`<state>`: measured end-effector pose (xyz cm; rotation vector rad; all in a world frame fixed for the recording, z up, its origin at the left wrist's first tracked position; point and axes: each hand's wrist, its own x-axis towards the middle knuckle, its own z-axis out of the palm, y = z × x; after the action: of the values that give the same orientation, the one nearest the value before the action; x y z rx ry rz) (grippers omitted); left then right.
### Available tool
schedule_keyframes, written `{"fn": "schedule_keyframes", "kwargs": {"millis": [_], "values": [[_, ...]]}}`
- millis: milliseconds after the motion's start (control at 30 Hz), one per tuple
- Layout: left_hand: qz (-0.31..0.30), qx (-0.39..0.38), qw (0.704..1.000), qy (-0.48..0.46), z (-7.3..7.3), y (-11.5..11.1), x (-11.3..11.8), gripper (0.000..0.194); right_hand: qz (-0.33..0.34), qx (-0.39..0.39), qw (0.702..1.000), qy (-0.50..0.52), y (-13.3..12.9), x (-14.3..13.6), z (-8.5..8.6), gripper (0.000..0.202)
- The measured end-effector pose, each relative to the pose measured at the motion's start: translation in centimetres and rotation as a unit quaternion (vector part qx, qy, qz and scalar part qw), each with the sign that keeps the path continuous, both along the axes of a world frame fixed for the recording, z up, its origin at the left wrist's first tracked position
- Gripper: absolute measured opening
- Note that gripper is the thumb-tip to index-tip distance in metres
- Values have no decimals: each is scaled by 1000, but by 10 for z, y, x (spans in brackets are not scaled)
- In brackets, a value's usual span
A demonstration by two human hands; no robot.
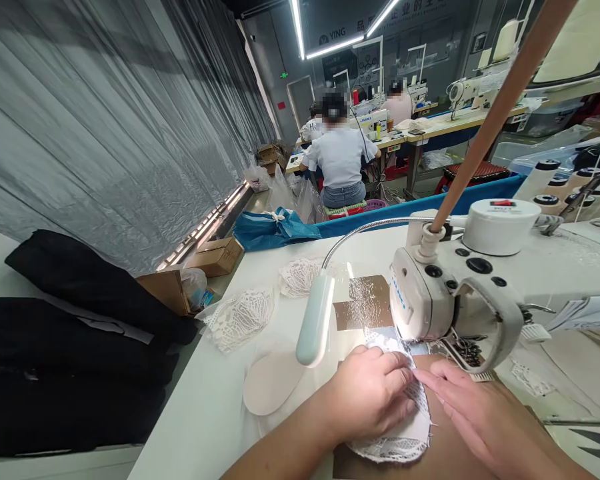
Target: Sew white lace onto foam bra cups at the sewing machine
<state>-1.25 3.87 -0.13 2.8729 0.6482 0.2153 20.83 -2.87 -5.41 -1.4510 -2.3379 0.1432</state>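
A white lace fabric piece [405, 448], cup-shaped with a scalloped edge, lies under the sewing machine head [423, 293]. My left hand [373, 393] rests over it, fingers curled and closed on the fabric. At the lace's right edge, my right hand [473, 407] holds the border between its fingers, its fingertips meeting those of my left hand. Both hands are just in front of the needle area, where the needle itself is hidden. The lace continues beneath the machine head, past my left fingers.
A gooseneck lamp [316, 320] arches over the white table [200, 407]. Lace pieces [243, 317] and a beige oval pad [273, 383] lie left of my hands. Thread cones [545, 180] stand at right. Black cloth [75, 360] lies at far left. A seated person [343, 157] works ahead.
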Motion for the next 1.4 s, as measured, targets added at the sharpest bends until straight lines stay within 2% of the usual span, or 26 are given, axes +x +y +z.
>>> {"fn": "schedule_keyframes", "kwargs": {"millis": [133,267,400,667,867,1100,1233,1400], "values": [[11,30,999,5,-3,-2,0,38,4,28,999,-23,0,-2,-3,48],[26,55,998,20,-5,-4,1,41,9,69,996,-47,1,-5,2,47],[25,39,999,22,-4,-3,2,42,10,95,994,-53,3,-8,8,45],[17,31,999,15,-2,4,0,40,-12,148,979,-136,7,-8,2,47],[4,29,999,13,-3,7,1,39,-20,184,970,-155,8,-10,3,45],[-5,47,999,-21,-7,10,1,30,-22,190,970,-148,8,-9,3,47],[-11,33,999,-32,-4,10,1,31,-17,153,984,-95,7,-5,3,47],[11,38,998,-45,-4,12,3,30,-17,110,993,-34,7,-1,0,48]]}}
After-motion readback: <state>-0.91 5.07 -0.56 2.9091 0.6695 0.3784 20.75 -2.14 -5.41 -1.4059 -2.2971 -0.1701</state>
